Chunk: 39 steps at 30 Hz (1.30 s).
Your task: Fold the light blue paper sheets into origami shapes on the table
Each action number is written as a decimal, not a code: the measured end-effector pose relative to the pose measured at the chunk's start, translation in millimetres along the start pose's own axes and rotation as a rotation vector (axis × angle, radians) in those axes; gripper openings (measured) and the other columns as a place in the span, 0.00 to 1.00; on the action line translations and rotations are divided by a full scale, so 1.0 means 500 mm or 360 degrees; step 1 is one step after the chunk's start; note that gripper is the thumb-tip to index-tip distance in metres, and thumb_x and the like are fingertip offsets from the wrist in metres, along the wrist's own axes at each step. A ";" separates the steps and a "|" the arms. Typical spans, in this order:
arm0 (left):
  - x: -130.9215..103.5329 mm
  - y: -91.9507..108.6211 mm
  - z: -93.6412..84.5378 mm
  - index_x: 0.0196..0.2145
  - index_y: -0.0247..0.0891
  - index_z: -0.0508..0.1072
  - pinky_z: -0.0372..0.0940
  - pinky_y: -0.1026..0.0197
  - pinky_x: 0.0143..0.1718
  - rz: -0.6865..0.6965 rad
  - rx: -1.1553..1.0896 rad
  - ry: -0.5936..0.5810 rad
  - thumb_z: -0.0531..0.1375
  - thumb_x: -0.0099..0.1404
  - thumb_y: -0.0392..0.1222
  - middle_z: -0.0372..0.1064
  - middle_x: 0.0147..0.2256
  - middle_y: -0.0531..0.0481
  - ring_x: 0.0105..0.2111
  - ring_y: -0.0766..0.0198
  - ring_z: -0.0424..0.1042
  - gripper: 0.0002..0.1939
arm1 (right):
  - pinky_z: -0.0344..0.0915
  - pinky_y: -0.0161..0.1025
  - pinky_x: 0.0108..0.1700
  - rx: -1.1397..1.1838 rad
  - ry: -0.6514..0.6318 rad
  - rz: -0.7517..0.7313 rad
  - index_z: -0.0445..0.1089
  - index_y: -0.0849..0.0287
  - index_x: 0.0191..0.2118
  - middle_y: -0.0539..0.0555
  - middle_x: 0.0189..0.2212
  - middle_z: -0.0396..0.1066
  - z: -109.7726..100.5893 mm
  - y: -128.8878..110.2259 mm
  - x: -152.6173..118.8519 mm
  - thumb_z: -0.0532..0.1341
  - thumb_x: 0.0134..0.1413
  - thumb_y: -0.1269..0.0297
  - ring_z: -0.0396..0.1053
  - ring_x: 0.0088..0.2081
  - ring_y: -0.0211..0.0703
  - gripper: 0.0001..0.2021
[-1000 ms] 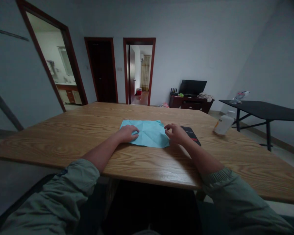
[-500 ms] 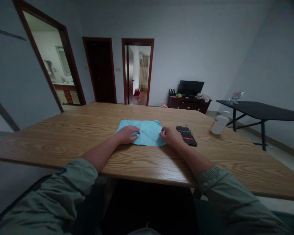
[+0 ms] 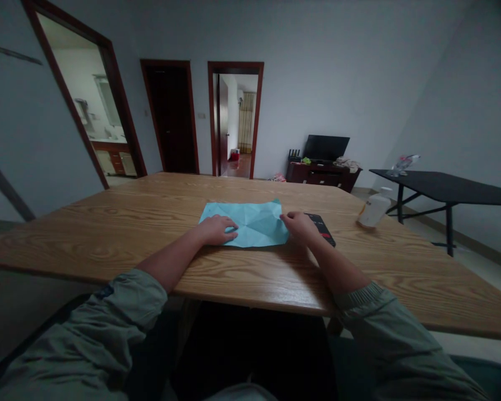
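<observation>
A creased sheet of light blue paper (image 3: pixel 256 220) lies on the wooden table (image 3: pixel 242 273) in front of me. My left hand (image 3: pixel 218 229) rests on the paper's left part, fingers stretched out over it. At the right edge, my right hand (image 3: pixel 297 224) pinches the paper between thumb and fingers, and that side is lifted a little. Fold lines cross the sheet's middle. Just beyond my right hand lies a black phone (image 3: pixel 323 227) with a lit screen, partly hidden by the hand.
A translucent white bottle (image 3: pixel 374 209) stands on the table at the right. Past it is a black folding table (image 3: pixel 446 186) with a clear plastic item on top. A television (image 3: pixel 326 147) sits on a dark cabinet (image 3: pixel 323 175) by the far wall.
My right hand has moved slightly right, drawing the paper's right side outward so the sheet spreads wider. It now covers more of the phone. My left hand stays on the paper, its fingers flatter.
</observation>
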<state>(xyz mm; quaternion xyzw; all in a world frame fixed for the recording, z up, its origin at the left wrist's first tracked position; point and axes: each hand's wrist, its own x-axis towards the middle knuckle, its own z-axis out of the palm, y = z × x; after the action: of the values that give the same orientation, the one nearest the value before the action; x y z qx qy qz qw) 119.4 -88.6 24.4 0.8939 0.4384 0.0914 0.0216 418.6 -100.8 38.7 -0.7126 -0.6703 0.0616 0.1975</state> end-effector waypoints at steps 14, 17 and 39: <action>0.016 -0.111 0.017 0.56 0.46 0.63 0.49 0.51 0.60 -0.0305 -0.0004 0.0136 0.53 0.59 0.63 0.54 0.61 0.47 0.59 0.52 0.55 0.32 | 0.58 0.49 0.47 -0.0173 0.0106 0.0697 0.59 0.63 0.58 0.71 0.52 0.63 -0.060 0.181 0.090 0.53 0.46 0.33 0.62 0.52 0.62 0.42; 0.017 -0.118 0.018 0.57 0.51 0.61 0.47 0.43 0.59 -0.0449 0.0024 0.0147 0.54 0.55 0.67 0.50 0.63 0.48 0.60 0.47 0.52 0.36 | 0.59 0.50 0.48 -0.0234 -0.0017 0.0658 0.59 0.63 0.57 0.70 0.51 0.64 -0.045 0.188 0.093 0.56 0.42 0.33 0.63 0.52 0.63 0.44; 0.009 -0.078 0.008 0.53 0.54 0.65 0.44 0.37 0.58 -0.0399 0.0023 0.0028 0.53 0.54 0.68 0.54 0.61 0.52 0.61 0.45 0.49 0.32 | 0.60 0.57 0.49 -0.0298 0.0022 0.0666 0.45 0.52 0.65 0.66 0.55 0.61 -0.032 0.201 0.097 0.60 0.35 0.33 0.61 0.54 0.67 0.52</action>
<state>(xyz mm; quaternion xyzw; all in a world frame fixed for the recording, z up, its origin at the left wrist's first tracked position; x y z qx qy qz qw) 92.3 -60.6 16.7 0.8314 0.5474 0.0927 0.0226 522.4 -58.9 25.2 -0.8517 -0.5094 0.0337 0.1180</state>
